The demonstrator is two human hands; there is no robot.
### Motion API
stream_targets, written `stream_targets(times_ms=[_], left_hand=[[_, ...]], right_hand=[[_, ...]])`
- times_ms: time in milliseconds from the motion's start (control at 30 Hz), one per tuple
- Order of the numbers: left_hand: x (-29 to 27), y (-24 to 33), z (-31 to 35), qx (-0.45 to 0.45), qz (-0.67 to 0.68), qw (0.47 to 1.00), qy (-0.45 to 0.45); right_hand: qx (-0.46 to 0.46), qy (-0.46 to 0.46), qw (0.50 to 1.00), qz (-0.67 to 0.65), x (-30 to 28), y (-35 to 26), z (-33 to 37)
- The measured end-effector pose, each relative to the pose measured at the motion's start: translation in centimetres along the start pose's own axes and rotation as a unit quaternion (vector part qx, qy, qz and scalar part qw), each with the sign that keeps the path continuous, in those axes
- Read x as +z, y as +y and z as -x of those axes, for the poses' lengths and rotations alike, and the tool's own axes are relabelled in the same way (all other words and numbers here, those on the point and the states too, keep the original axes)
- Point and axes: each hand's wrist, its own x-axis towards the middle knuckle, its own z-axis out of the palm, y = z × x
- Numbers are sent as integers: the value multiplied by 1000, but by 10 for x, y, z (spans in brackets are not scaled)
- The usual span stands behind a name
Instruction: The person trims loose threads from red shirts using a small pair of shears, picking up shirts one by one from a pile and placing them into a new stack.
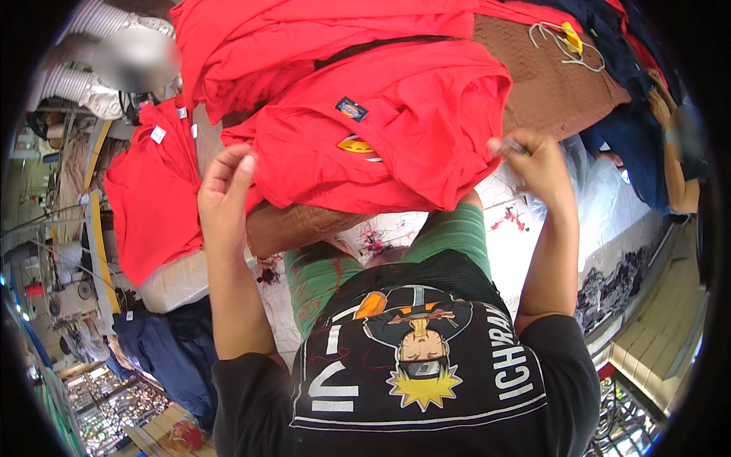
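Observation:
A red T-shirt [426, 114] lies spread in front of me over a brown-covered surface, with a dark neck label and a yellow print showing near its neckline. At its left edge is my left hand [225, 179], fingers loosely bent and thumb apart from them; I see nothing held there. By the shirt's right edge, my right hand [542, 164] is closed round a small grey metal tool [519, 146], mostly hidden by the fingers. Its exact kind is unclear. The fingertips of that hand are close to the red cloth; whether they pinch it I cannot tell.
More red garments [320, 23] are heaped beyond the shirt, and another red piece [152, 198] hangs at the left. A yellow object with pale cord [571, 38] rests on the brown covering [563, 91]. Navy cloth [171, 350] lies lower left. Another person's arm [681, 167] is at far right.

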Motion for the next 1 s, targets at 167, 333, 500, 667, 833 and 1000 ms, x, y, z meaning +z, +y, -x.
stream_targets(times_ms=[167, 333, 500, 667, 833, 1000], left_hand=[[-2, -47, -10, -13, -77, 986, 148], [-11, -30, -19, -149, 131, 974, -113], [-131, 45, -7, 155, 210, 938, -230], [-142, 152, -94, 270, 150, 924, -225], [-96, 133, -141, 86, 198, 976, -4], [-82, -20, -82, -141, 327, 934, -7]], right_hand=[[-95, -106, 986, 81, 41, -17, 16], [-222, -184, 957, 33, 49, -4, 17], [-422, -289, 804, -303, -38, -43, 39], [-379, -15, 879, -287, -125, -146, -55], [-398, 121, 908, 41, -141, -159, -149], [-117, 72, 985, 103, -80, 33, -198]])
